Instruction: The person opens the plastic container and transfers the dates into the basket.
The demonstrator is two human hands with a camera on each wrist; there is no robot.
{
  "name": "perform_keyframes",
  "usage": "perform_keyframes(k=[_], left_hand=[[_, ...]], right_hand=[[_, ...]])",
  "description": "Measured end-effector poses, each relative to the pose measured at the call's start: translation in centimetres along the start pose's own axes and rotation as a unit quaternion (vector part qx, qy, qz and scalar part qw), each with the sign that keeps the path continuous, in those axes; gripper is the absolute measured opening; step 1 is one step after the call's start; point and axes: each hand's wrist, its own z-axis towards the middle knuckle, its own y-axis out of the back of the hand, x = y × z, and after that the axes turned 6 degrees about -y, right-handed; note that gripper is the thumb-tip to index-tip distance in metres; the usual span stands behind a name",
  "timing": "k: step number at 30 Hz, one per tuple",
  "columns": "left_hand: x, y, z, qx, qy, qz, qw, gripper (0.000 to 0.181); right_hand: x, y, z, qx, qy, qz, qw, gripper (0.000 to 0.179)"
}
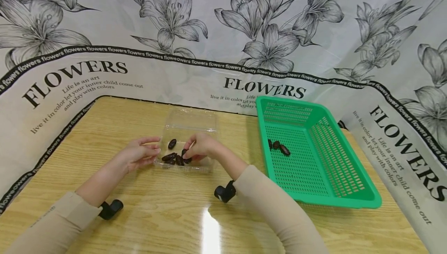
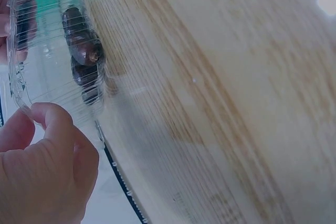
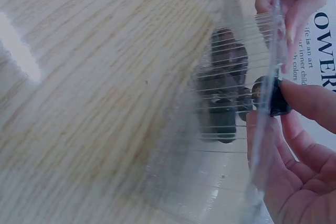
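A clear plastic box [image 1: 197, 168] with its lid folded back stands on the table, with several dark, wrinkled dates [image 1: 169, 157] inside near its front left. My left hand [image 1: 142, 153] is at the box's left side; in the left wrist view its thumb and index finger pinch the box's rim [image 2: 25, 107]. Reaching in over the front wall, my right hand [image 1: 203, 145] pinches one date [image 3: 270, 96] between thumb and fingers. Another date [image 1: 172, 143] lies apart from the group, farther back in the box.
To the right stands a green perforated basket [image 1: 319, 200], where a few dates [image 1: 284, 150] show near its left wall. A white floral cloth [image 1: 174, 73] hangs behind the wooden table [image 1: 139, 207]. Black wrist cameras [image 1: 225, 192] hang below both forearms.
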Motion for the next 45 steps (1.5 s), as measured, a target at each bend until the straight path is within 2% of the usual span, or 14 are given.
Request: perform_keyframes(k=[12, 25, 35, 41, 45], left_hand=[[-0.1, 0.0, -0.1, 0.0, 0.003, -0.01, 0.9999, 0.061], [0.1, 0.4, -0.2, 0.001, 0.002, -0.008, 1.0, 0.061], [0.3, 0.0, -0.2, 0.005, 0.001, -0.019, 0.9998, 0.062], [0.1, 0.1, 0.0, 0.005, -0.004, -0.005, 1.0, 0.062], [-0.1, -0.1, 0.0, 0.0, 0.004, -0.001, 1.0, 0.062]], right_hand=[[1.5, 2.5, -1.6, 0.01, 0.006, 0.033, 0.9994, 0.022], [1.8, 6.0, -3.6, -0.014, 0.019, 0.033, 0.9992, 0.025], [-0.1, 10.0, -5.9, -0.042, 0.026, 0.05, 0.9975, 0.029], [-1.4, 12.6, -7.5, -0.071, 0.028, 0.069, 0.9947, 0.031], [-2.6, 14.5, -8.7, -0.085, 0.019, 0.076, 0.9933, 0.035]])
